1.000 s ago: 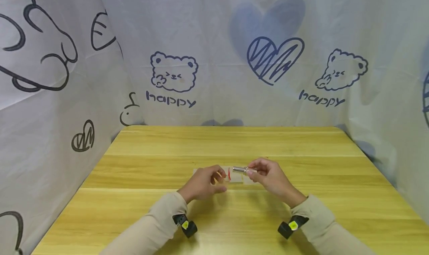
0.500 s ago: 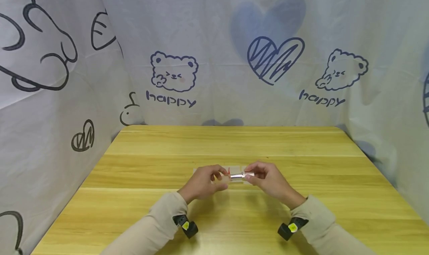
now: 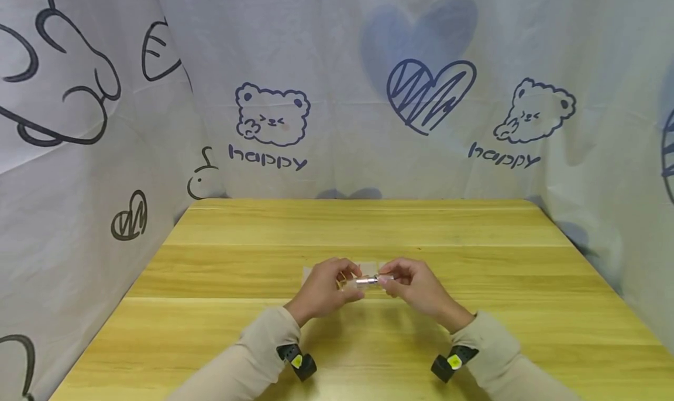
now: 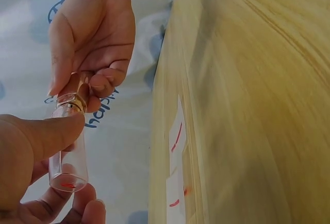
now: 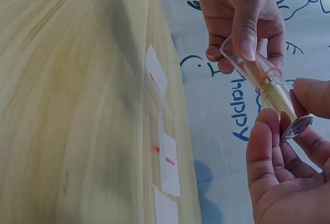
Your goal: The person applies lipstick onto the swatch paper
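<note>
Between the fingers and thumb of my left hand [image 3: 323,287] is a clear lipstick cap [image 4: 75,165], with a reddish smear near its closed end. My right hand [image 3: 418,287] pinches the shiny gold lipstick tube [image 5: 277,99] by its base, which ends in a round label. In the right wrist view the tube's narrower part sits inside the cap, the two in one line. Both hands meet over the middle of the table, a little above white paper strips [image 3: 368,267].
The strips, seen edge-on in the right wrist view, carry short red strokes; one such strip [image 5: 169,162] lies near the table's edge. The wooden table [image 3: 221,331] is backed by a white curtain [image 3: 337,149] with drawn bears and hearts. Each wrist wears a black camera.
My right hand has brought the lipstick tube left and slightly down to the cap, and the tube has gone into it. The left hand has shifted slightly right, holding the cap.
</note>
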{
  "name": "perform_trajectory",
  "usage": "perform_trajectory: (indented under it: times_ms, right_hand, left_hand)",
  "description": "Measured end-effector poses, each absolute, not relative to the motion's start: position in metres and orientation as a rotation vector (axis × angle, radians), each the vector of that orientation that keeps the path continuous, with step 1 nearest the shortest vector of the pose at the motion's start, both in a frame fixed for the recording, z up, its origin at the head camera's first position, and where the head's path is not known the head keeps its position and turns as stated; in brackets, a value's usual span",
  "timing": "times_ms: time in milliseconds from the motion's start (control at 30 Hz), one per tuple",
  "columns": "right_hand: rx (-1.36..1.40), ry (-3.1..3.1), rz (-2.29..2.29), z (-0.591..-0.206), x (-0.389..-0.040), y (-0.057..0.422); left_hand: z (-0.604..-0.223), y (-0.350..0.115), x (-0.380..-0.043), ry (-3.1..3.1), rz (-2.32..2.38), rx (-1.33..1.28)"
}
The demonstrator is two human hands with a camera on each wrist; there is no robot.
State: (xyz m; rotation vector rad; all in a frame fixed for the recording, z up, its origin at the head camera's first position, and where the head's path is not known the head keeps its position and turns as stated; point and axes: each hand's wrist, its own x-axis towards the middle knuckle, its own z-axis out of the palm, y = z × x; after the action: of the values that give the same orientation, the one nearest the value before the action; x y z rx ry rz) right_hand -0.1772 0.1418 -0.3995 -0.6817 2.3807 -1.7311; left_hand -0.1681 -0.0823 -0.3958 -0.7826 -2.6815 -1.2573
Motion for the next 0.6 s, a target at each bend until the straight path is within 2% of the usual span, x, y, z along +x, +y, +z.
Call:
perform_trajectory:
  times_ms: [600]
  right_hand:
    - [-0.701, 2.372, -1.722, -0.4022, -0.1769, 0.1366]
  left_hand:
    - [-0.3965, -0.0765, -0.1661, -2.622, -1.238, -0.827]
